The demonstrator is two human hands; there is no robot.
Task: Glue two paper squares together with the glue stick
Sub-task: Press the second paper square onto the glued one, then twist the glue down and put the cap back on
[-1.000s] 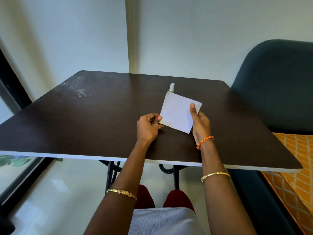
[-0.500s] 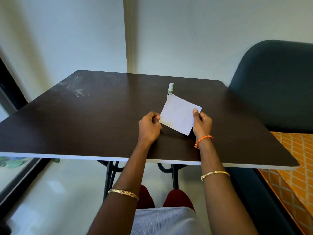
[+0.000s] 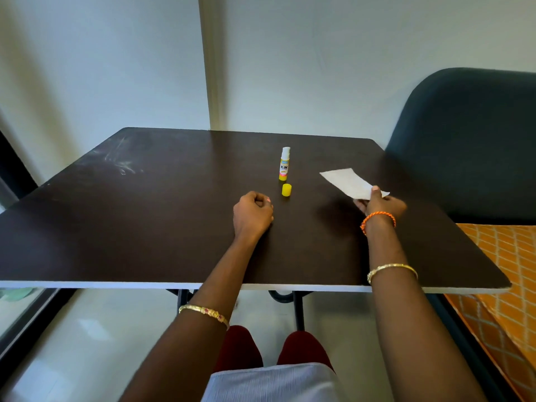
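At the right of the frame, the right hand (image 3: 382, 205) now pinches the white paper square (image 3: 351, 183) alone at its near corner, carried rightward from centre, where both hands held it half a second ago. The left hand (image 3: 253, 213) has let go and rests on the dark brown tabletop (image 3: 145, 221), fingers curled closed on nothing. The paper lies nearly flat, low over the tabletop, far corner pointing upper left. Mid-frame, the uncapped yellow glue stick (image 3: 284, 163) stands upright, its yellow cap (image 3: 286, 189) just nearer. Nothing blocks them.

— What's around the work area?
— A dark brown table (image 3: 145, 227) with pale scuffs near its far left corner, against a white wall (image 3: 319, 68).
— To the right?
— A dark teal chair (image 3: 470, 140), beside orange patterned fabric (image 3: 499, 285).
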